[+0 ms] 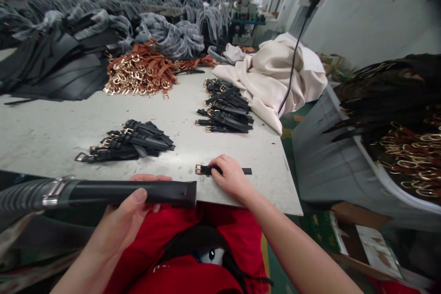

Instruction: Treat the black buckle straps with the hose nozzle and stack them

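My left hand (129, 213) is wrapped round a black tube nozzle (134, 191) with a flattened end, fixed by a metal clamp to a grey ribbed hose (20, 195). It is held level just above the table's front edge. Farther right, my right hand (230, 175) grips a short black strap (246, 171) with a gold buckle, which lies flat on the table near the edge. A pile of similar black buckled straps (138, 140) lies beyond my left hand. Another stack of them (227, 108) is beyond my right hand.
Brown straps with gold rings (141, 71) are heaped on the pale table (62, 121), beside black sheets (51, 62) and grey bundles (172, 34). Cream fabric (268, 73) hangs over the right edge, crossed by a power cord (296, 46). A grey bin (317, 147) stands at right. People work far back.
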### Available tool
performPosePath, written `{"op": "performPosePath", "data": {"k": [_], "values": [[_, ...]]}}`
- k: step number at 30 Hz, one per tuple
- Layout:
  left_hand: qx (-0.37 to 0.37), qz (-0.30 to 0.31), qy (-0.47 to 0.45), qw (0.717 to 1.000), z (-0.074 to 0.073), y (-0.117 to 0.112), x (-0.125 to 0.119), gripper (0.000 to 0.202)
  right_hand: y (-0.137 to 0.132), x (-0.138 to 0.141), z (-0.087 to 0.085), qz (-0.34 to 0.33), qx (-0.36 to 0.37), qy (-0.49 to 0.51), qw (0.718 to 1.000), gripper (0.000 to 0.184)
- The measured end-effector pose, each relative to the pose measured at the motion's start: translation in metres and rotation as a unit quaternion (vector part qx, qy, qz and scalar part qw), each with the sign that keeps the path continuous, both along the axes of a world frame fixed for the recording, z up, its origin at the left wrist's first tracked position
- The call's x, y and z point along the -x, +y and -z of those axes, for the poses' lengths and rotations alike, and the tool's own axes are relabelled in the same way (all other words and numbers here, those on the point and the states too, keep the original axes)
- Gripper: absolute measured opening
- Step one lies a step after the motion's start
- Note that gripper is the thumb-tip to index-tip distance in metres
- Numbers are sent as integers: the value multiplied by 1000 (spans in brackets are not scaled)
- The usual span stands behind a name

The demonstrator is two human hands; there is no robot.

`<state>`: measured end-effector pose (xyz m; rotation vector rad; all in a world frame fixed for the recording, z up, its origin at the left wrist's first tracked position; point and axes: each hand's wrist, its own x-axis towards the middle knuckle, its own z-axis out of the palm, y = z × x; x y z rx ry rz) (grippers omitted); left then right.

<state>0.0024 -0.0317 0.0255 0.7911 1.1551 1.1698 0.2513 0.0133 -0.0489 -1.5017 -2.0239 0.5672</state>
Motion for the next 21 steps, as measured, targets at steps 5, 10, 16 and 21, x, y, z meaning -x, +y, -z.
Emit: {"op": "performPosePath", "data": {"k": [5,10,16,21], "values": [[8,22,-1,1000,1,8,2,38,0,2,-2,9,1,-18,1000,14],[-3,1,16,1000,3,9,3,39,-2,2,-1,11,-5,-32,999,12],[-11,6,4,1000,5,12,5,39,-1,-3,5,8,-10,-32,999,28],[-11,9,-1,1000,7,10,10,34,-4,-5,-1,-19,-4,-8,1000,33]]}}
